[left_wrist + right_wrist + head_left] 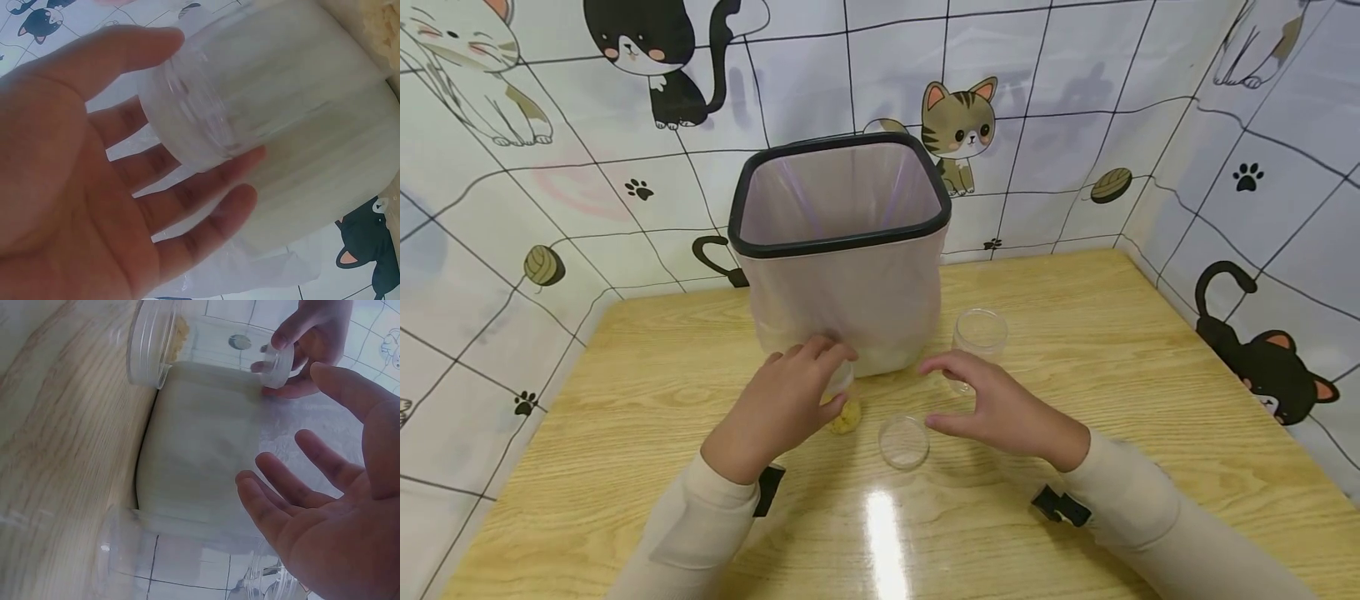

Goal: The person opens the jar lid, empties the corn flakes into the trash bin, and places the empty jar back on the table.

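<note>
My left hand (782, 408) is at the top of a clear jar (848, 408) with yellow pieces in its bottom. In the left wrist view the thumb (150, 50) lies along the jar's capped end, with the fingers around the other side. My right hand (1000, 408) has its thumb and fingers spread, holding nothing, just in front of a second clear jar (981, 329). That jar stands upright and shows no contents. A clear round lid (904, 442) lies flat on the table between the hands, close to the right thumb.
A pale bin (850, 308) with a black rim stands behind both jars, near the back wall. Cat-patterned sheeting (1045, 150) covers the walls around the wooden table (1135, 350). Each wrist wears a black strap piece.
</note>
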`<state>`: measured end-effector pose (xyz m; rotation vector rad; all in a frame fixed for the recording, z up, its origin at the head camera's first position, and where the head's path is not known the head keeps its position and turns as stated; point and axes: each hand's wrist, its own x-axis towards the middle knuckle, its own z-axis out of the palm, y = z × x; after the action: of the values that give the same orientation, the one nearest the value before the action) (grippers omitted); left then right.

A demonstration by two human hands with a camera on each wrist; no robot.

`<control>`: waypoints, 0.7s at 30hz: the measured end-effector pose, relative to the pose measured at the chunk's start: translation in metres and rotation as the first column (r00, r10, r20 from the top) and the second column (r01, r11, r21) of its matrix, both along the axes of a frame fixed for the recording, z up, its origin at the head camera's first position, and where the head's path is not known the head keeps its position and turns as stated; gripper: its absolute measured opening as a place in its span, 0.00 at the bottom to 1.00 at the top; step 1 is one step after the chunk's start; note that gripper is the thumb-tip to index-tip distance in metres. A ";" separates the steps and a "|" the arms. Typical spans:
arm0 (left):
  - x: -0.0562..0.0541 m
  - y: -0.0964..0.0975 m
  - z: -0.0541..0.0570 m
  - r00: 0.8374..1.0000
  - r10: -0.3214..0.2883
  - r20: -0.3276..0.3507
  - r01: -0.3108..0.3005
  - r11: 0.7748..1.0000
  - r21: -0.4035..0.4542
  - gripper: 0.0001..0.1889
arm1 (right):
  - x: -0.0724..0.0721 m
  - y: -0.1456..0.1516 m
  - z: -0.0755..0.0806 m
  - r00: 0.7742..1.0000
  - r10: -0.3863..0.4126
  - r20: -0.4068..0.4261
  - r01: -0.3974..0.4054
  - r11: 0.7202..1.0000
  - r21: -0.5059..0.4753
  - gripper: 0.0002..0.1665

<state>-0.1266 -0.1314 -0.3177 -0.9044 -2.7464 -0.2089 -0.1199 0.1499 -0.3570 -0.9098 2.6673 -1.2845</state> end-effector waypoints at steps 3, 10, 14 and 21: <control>0.000 0.000 0.001 1.000 -0.020 0.006 0.020 1.000 -0.002 0.22 | 0.000 -0.001 -0.002 1.000 0.005 -0.004 -0.005 1.000 0.003 0.33; 0.003 0.002 0.006 0.995 -0.100 0.011 0.100 0.995 0.018 0.24 | 0.003 -0.004 -0.004 1.000 0.018 0.002 -0.018 1.000 0.008 0.32; 0.008 0.005 0.011 0.979 -0.203 -0.016 0.204 0.977 0.067 0.24 | 0.005 -0.006 -0.004 0.999 0.045 0.024 -0.045 0.999 0.004 0.34; 0.021 0.010 0.020 0.949 -0.306 -0.074 0.313 0.941 0.129 0.23 | 0.008 -0.011 -0.007 0.991 0.107 0.085 -0.103 0.993 -0.048 0.38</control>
<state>-0.1060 -0.1212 -0.2972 -1.2786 -2.4909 -0.4208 -0.1119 0.1391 -0.3644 -0.9617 2.4990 -1.3317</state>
